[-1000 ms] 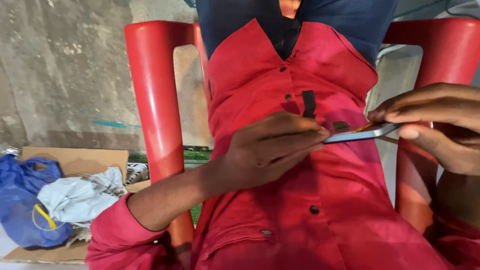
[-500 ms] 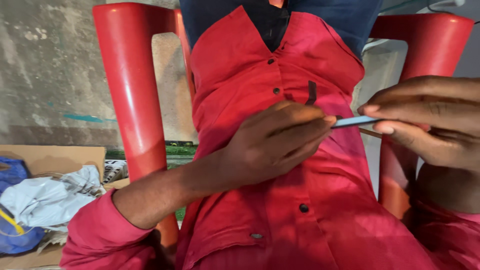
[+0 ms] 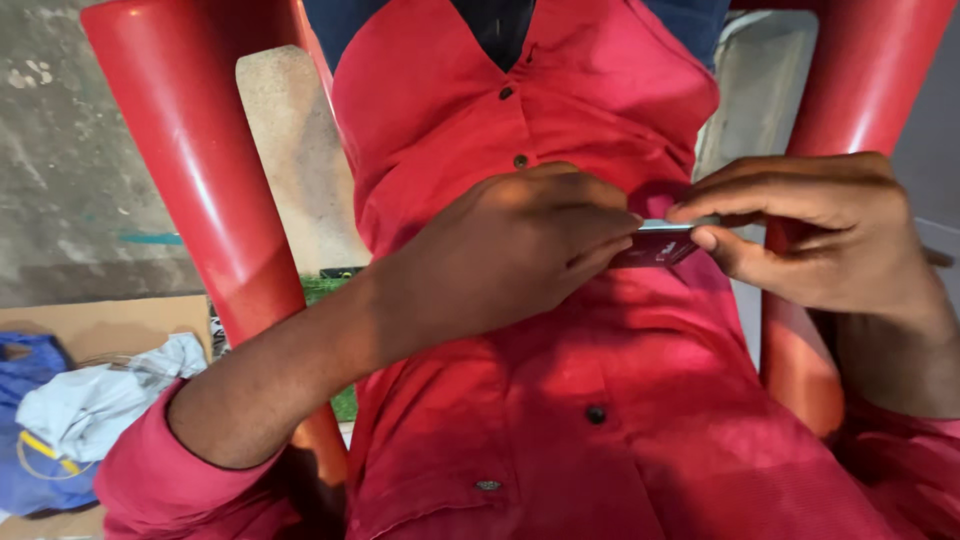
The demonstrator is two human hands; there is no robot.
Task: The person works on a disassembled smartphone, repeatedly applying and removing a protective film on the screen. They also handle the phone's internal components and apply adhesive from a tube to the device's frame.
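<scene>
Left hand [image 3: 510,255] and right hand [image 3: 810,235] meet at chest of red shirt [image 3: 600,400], both pinching small flat card-like piece [image 3: 655,245] (dark face, pale edge) between fingertips. Piece lies just below second button [image 3: 519,160], against shirt front. Versus half second ago: hands closer together, view nearer, piece more covered. Red plastic chair [image 3: 200,200] behind. Blue-white cloth bundle [image 3: 70,420] on cardboard [image 3: 110,325], lower left corner.

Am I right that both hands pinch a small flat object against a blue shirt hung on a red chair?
Not quite: the shirt is red, not blue. The head view shows the left hand and right hand pinching the small flat object against it, on the red chair.
</scene>
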